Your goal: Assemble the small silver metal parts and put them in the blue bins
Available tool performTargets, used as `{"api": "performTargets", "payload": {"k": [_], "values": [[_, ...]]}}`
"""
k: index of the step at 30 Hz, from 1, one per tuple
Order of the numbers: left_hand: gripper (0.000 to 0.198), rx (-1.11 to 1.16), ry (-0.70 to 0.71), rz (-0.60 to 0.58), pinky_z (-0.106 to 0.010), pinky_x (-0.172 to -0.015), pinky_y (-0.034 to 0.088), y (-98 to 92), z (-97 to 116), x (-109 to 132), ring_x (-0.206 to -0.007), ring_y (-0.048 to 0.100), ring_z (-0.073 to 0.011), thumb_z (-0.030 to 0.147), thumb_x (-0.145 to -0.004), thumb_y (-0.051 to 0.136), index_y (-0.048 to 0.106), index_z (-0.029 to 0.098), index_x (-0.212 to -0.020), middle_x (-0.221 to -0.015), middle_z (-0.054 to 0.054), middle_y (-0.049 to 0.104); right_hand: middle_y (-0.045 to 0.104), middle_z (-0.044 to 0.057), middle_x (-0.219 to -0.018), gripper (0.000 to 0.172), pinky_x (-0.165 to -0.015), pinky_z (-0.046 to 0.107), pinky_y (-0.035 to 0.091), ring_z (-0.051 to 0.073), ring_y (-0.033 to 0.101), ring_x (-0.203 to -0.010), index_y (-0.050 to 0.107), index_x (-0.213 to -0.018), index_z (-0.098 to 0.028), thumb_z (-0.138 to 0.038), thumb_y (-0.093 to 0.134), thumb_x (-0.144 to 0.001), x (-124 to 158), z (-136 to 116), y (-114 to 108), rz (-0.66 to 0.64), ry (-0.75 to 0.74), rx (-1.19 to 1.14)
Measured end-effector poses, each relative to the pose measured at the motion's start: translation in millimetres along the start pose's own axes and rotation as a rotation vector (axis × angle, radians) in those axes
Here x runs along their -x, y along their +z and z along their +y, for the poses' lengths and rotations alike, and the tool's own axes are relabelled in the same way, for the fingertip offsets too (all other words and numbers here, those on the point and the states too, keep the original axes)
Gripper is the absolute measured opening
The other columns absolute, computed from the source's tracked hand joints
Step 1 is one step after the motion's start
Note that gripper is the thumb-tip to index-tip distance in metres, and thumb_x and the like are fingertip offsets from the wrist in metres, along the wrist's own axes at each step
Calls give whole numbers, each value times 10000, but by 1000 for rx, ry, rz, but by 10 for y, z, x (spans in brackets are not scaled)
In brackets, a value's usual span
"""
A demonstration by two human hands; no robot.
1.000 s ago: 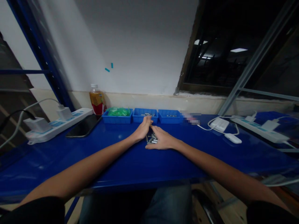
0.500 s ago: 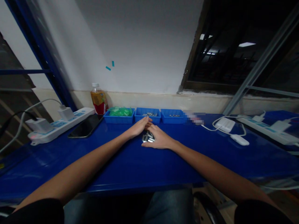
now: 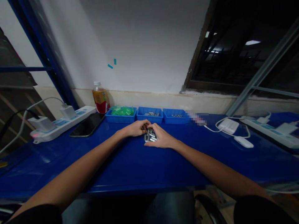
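Small silvery metal parts lie in a heap on the blue table, partly covered by my fingers. Cupped around the heap from the right is my right hand, its thumb along the near side and its fingers bent over the far side. My left hand touches the heap's far left edge with curled fingers; whatever is between its fingertips is hidden. Behind the hands stands a blue bin of similar silvery parts. The fingertips of both hands come close together.
Left of that bin is a blue bin with green plastic pieces; to its right, another bin holds small metal parts. A drink bottle, phone and power strip stand left. White chargers with cables lie right.
My left hand has drawn its stretched fingers back into a curl at the heap. My right hand stays around the metal parts, which show a little more. The view has shifted slightly.
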State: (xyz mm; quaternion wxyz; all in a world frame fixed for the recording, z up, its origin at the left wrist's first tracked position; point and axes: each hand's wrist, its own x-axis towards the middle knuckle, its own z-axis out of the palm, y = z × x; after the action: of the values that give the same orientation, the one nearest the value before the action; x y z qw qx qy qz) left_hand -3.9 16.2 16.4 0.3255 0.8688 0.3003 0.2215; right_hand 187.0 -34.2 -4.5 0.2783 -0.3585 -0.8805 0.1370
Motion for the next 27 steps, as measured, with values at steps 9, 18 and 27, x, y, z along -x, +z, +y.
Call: {"api": "performTargets", "payload": {"k": [9,18,27], "values": [[155,-178,-8,151,-254,-609,432,70,-12,43,-656,570,-151,211,-735,524,567,161,-876,-715,-15,611,486,67,-1051,521,-879,372,437,213,519,-997,444,-1103,-194,-491,674,-742,33,-54,-28,36,-10,-30],[348,255,40,250,-241,-633,433,110,92,91,-647,548,-107,217,-757,542,334,192,-1035,-729,36,563,584,82,-1006,202,-865,351,428,213,545,-969,520,-1085,-203,-236,496,-887,20,-156,-59,224,-49,233],[347,332,21,170,-224,-629,405,104,312,69,-638,514,-92,271,-812,528,283,204,-1047,-715,49,542,580,73,-910,114,-789,324,450,196,555,-872,542,-986,-189,-209,456,-913,48,-179,-105,310,-164,212]]}}
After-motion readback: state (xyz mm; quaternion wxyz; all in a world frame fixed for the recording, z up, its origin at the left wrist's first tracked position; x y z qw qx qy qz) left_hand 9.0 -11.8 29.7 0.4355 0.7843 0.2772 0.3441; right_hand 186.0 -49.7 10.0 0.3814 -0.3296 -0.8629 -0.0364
